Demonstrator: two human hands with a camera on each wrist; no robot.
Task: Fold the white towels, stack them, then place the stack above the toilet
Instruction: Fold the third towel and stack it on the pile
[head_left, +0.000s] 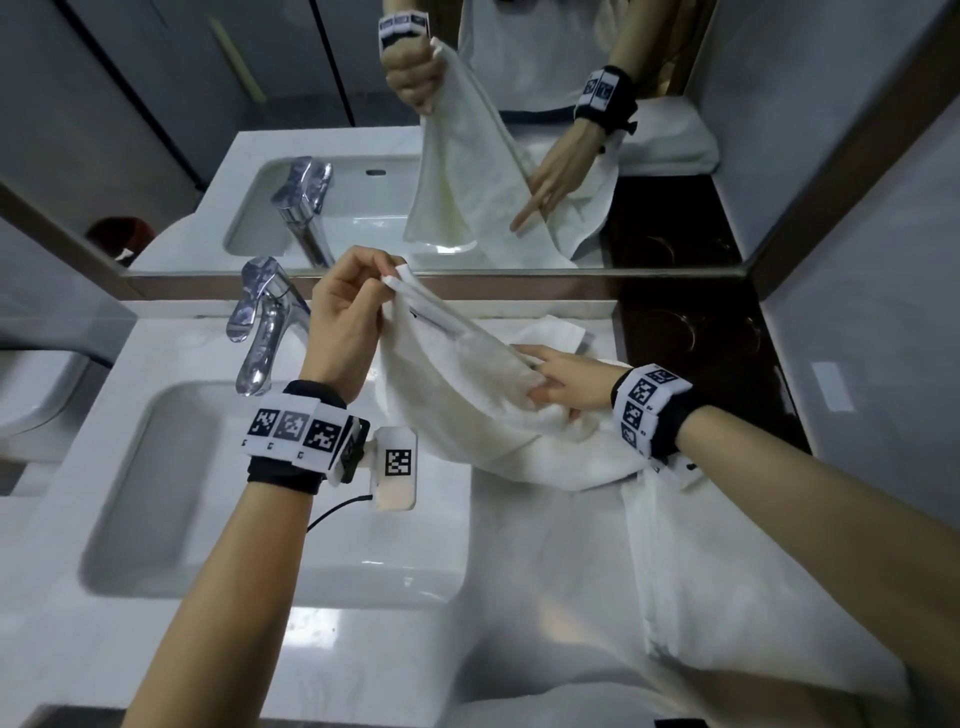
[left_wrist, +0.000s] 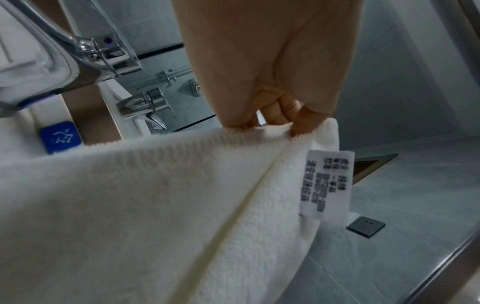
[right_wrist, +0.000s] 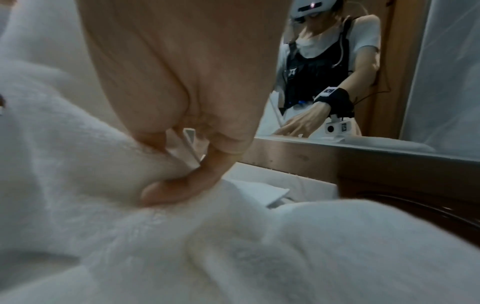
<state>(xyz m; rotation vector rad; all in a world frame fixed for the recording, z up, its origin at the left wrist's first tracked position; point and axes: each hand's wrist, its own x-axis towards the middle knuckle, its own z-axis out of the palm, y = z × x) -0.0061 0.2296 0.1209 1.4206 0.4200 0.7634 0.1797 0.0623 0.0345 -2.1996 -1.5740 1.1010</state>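
A white towel (head_left: 467, 400) hangs slack between my two hands over the counter right of the sink basin (head_left: 171, 519). My left hand (head_left: 387, 273) is raised in front of the mirror and pinches one top corner. In the left wrist view that hand (left_wrist: 270, 127) grips the hem of the towel (left_wrist: 155, 205), and a printed care label (left_wrist: 327, 183) dangles below. My right hand (head_left: 545, 382) is lower and to the right, with the towel's edge between thumb and fingers. The right wrist view has the thumb (right_wrist: 179, 189) curled under a fold of the towel (right_wrist: 233, 257).
A second white towel (head_left: 727, 587) lies on the counter under my right forearm. Another folded white cloth (head_left: 558, 330) sits by the mirror. The chrome faucet (head_left: 260, 332) stands left of my left hand. A dark tray (head_left: 691, 332) fills the right corner. A white ceramic fixture (head_left: 31, 400) is at far left.
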